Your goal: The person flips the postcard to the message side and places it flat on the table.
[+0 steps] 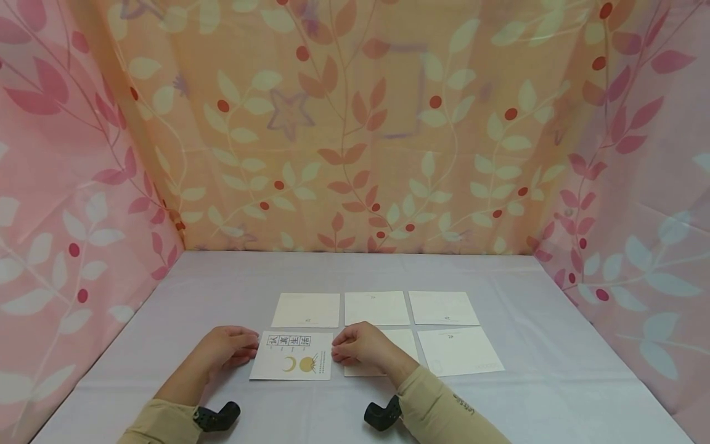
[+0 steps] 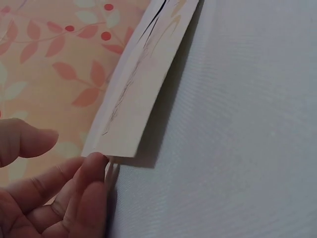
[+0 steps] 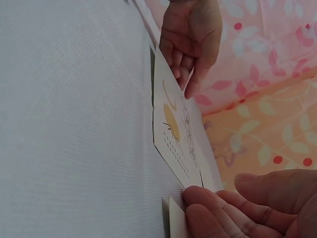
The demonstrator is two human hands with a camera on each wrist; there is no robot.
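A white printed card [image 1: 291,356] with a row of boxed characters, a yellow moon and a yellow sun lies at the front left of a group of cards. At its left edge, the fingertips of my left hand [image 1: 228,346] touch the card; in the left wrist view the thumb [image 2: 34,141] stands apart from them. On the opposite edge rest the fingertips of my right hand [image 1: 368,348], its thumb [image 3: 267,188] also lifted away. My right hand partly covers a blank-looking card [image 1: 396,339] beside the printed one.
Behind lies a row of three pale cards: left [image 1: 305,310], middle [image 1: 377,308] and right [image 1: 444,308]. Another pale card [image 1: 460,351] lies at the front right. A white cloth [image 1: 554,382] covers the table, with leaf-patterned curtains [image 1: 355,154] around three sides.
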